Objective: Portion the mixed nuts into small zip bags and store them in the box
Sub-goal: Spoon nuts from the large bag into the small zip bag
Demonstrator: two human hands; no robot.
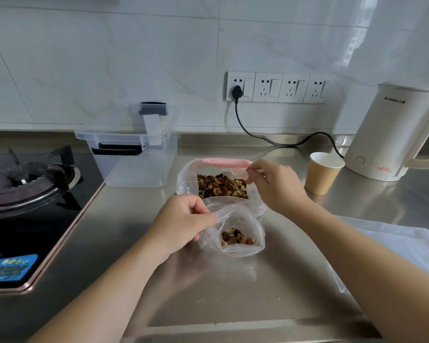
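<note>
A large clear bag (186,179) with a pink zip strip stands open on the steel counter, holding a heap of mixed nuts (221,185). In front of it my left hand (183,224) pinches the rim of a small zip bag (235,233), which has a small portion of nuts at its bottom. My right hand (275,184) grips the right edge of the large bag near the pink strip. The clear plastic box (134,157), with its lid resting on top, sits behind and to the left.
A gas hob (27,194) fills the left side. A paper cup (323,173) and a white kettle (391,134) with its plugged-in cord stand at the right. A stack of flat zip bags (404,243) lies at the right.
</note>
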